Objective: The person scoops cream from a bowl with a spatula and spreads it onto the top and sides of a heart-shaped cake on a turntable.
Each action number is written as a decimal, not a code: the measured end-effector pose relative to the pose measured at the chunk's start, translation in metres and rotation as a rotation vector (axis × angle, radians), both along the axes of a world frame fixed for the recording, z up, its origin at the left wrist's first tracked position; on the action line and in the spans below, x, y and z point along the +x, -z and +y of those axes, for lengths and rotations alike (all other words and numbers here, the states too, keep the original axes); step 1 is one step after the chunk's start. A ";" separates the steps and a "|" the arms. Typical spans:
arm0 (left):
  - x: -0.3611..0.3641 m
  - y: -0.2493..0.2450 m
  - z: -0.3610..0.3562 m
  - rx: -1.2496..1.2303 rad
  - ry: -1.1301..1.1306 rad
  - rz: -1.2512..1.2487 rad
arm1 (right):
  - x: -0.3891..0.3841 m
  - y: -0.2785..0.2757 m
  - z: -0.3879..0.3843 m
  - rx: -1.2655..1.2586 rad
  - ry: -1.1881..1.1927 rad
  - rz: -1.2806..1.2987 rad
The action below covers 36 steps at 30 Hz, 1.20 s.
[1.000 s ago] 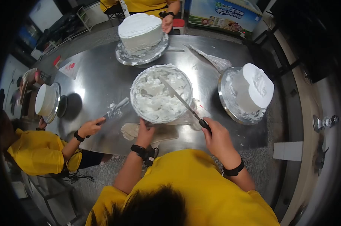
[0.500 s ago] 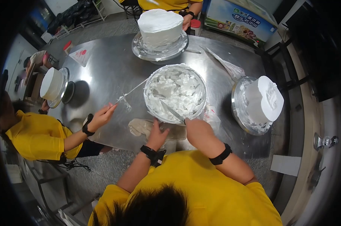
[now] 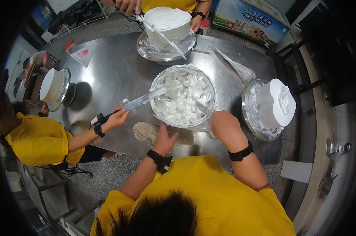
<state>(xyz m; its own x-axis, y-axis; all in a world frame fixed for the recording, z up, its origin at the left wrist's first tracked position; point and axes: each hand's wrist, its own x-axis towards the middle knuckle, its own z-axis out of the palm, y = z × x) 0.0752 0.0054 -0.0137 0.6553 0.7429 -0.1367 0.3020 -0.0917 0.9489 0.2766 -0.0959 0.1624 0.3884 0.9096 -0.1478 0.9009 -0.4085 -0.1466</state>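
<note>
A wide bowl (image 3: pixel 158 118) of white cream stands in the middle of the steel table. My right hand (image 3: pixel 228 131) is closed around the handle of a spatula (image 3: pixel 202 108), whose blade dips into the cream on the bowl's right side. The grip hides most of the handle. At the bowl's near edge, my left hand (image 3: pixel 164 140) rests with thumb and index finger spread, apparently against the bowl's outer wall. Beside it lies a crumpled beige cloth (image 3: pixel 145 131).
A co-worker's hand (image 3: pixel 117 118) at left holds another spatula (image 3: pixel 144 99) over the bowl's rim. Opposite, a person holds a spatula against a white cake (image 3: pixel 168 23) on a turntable. More cakes (image 3: pixel 278 103) stand right and left. A piping bag (image 3: pixel 237 65) lies at back right.
My right hand and spatula have moved right across the bowl. The left co-worker's spatula has turned broadside over the rim. Opposite, a hand with a spatula has come over the cake.
</note>
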 end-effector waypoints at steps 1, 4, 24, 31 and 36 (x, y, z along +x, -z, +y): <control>0.000 -0.003 -0.001 -0.002 0.002 0.001 | -0.001 0.001 0.001 0.021 -0.068 0.016; 0.002 -0.005 -0.001 -0.075 -0.004 0.027 | -0.002 -0.003 0.011 -0.126 -0.067 0.149; 0.011 -0.005 0.007 -0.154 0.006 -0.074 | 0.032 -0.025 -0.081 0.216 0.546 1.591; 0.010 0.005 0.006 -0.110 0.076 0.244 | 0.020 -0.065 -0.159 0.816 0.741 1.382; 0.020 -0.005 -0.013 -0.093 0.235 0.224 | 0.022 -0.075 -0.214 1.036 0.960 0.704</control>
<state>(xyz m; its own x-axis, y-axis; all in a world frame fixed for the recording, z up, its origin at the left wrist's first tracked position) 0.0956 -0.0073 -0.0087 0.7530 0.5528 -0.3569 0.4851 -0.0998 0.8688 0.2982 -0.3096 0.2375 0.9808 0.1917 -0.0350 0.0092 -0.2249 -0.9743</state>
